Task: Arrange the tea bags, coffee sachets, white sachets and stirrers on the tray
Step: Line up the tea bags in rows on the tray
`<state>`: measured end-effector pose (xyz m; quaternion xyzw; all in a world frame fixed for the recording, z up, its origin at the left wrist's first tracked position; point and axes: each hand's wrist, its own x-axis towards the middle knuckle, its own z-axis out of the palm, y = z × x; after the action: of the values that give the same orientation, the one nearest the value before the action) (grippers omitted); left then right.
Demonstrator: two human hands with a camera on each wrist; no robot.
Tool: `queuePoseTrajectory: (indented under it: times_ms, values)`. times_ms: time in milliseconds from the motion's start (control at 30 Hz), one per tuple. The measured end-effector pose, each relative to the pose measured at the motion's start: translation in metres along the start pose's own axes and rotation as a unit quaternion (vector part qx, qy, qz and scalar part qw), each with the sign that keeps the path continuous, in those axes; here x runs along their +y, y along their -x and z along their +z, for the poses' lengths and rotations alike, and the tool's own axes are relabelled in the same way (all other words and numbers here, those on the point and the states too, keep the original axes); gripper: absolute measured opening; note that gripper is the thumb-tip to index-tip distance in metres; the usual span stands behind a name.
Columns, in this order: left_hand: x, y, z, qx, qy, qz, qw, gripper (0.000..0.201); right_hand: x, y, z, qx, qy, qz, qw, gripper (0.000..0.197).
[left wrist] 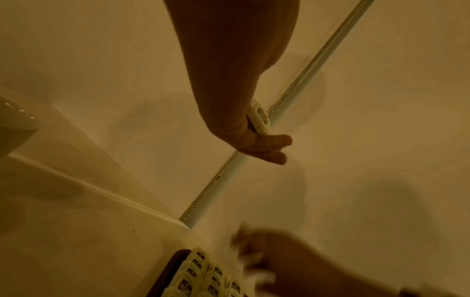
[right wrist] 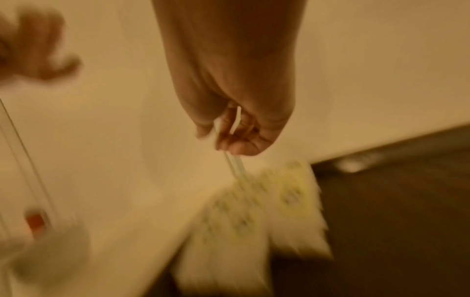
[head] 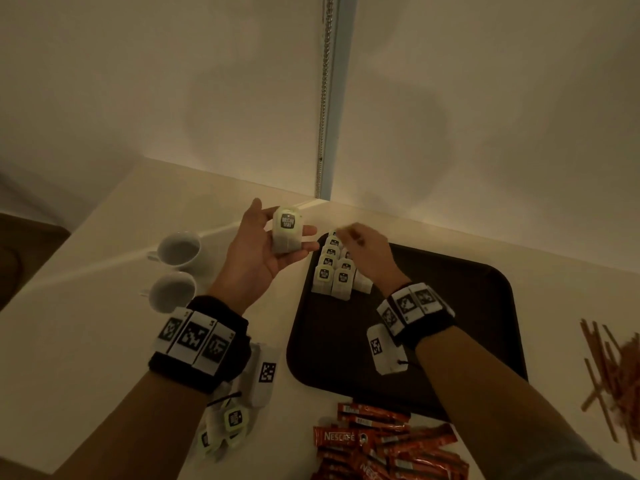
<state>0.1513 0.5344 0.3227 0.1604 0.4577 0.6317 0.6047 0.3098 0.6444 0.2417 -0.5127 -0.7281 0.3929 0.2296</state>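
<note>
"NESCAFÉ" on coffee sachets [head: 349,436]; tea bag [head: 286,230] label probably "McCoy teas".

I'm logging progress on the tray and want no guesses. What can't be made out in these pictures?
- Right hand: head view shows only its back and the right wrist view is motion-blurred, so its grip is unclear.
- Tea bags on the tray: the right hand covers some, so no count.
- Stirrers: cut by the head view's right edge.
</note>
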Motion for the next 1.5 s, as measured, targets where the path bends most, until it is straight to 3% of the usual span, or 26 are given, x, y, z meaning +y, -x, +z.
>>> queuePoseTrajectory:
  times_ms: [100,167,233,367,567,767,933,1067,1233,1367,1467,1500]
  values:
    - [0.003,0.0,0.012,-0.047,-0.046,0.021,0.998,0.041,-0.069,0.008,-0.033,-0.036,-0.116,-0.11,0.987,0.022]
    - [0.005,0.002,0.021,-0.079,-0.085,0.064,0.991,0.022,-0.103,0.011,-0.05,-0.057,-0.083,-0.19,0.977,0.014]
    - [0.005,0.004,0.03,-0.095,-0.114,0.115,0.982,0.023,-0.123,0.012,-0.063,-0.055,-0.057,-0.233,0.969,0.007]
    - [0.008,0.009,0.041,-0.058,-0.137,0.199,0.969,0.019,-0.144,0.014,-0.091,-0.003,-0.079,-0.282,0.956,0.003]
    - [0.02,0.021,0.054,-0.031,-0.118,0.304,0.945,0.022,-0.159,0.03,-0.114,-0.011,-0.166,-0.33,0.929,0.011]
    - [0.026,0.03,0.062,-0.029,-0.132,0.338,0.931,0.016,-0.168,0.039,-0.119,-0.017,-0.18,-0.338,0.924,0.013]
    - [0.023,0.032,0.06,-0.029,-0.146,0.309,0.939,0.019,-0.171,0.043,-0.121,-0.002,-0.125,-0.32,0.939,0.008]
    - [0.012,0.036,0.037,-0.047,-0.204,0.236,0.949,0.034,-0.145,0.044,-0.118,-0.001,-0.085,-0.284,0.955,0.009]
    - [-0.013,0.059,-0.029,-0.048,-0.357,0.175,0.916,0.011,-0.061,0.046,-0.093,-0.039,0.046,-0.172,0.983,0.011]
    - [-0.036,0.089,-0.078,-0.034,-0.43,0.078,0.899,0.028,0.01,0.048,-0.065,-0.118,0.12,-0.042,0.985,0.013]
    - [-0.055,0.113,-0.116,-0.006,-0.46,0.013,0.888,0.009,0.047,0.048,-0.047,-0.165,0.132,0.022,0.977,0.014]
    - [-0.062,0.119,-0.13,-0.001,-0.477,-0.005,0.879,0.014,0.056,0.048,-0.042,-0.164,0.134,0.031,0.977,0.014]
